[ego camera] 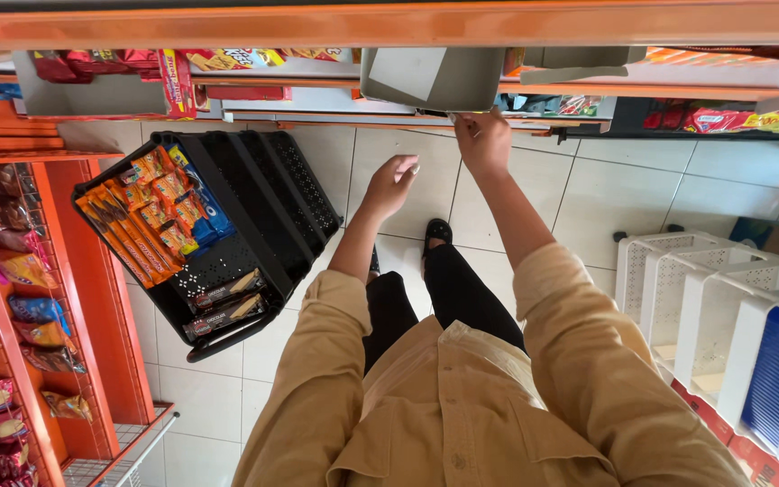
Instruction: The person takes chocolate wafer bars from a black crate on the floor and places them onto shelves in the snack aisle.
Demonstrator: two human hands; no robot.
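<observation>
Right hand: the right hand (483,142) was raised to the lower front edge of the grey tray (433,78), its grip narrow, fingertips curled against that edge; whether they actually pinched it could not be told.
Left hand: the left hand (391,184) hung lower and to the left, over the tiled floor (579,194), fingers loosely curled, holding nothing and touching nothing.
Grey tray: a plain grey box-like shelf tray with sloping walls and an open face, tilted toward the camera; it sat on the shelf (335,99) below an orange beam (389,22), and looked bare inside.
Shelf: red and yellow snack packs (227,59) lay to the left of the tray, red packs (710,119) further right.
Black basket: a black perforated basket (263,198) stood on the floor left of the hands, well apart from them, filled at one side with orange biscuit packs (132,230), blue packs and brown chocolate bars (227,305).
White crates: stacked white crates (678,289) stood at the right.
Orange rack: an orange rack (74,298) with hanging snack bags lined the left.
</observation>
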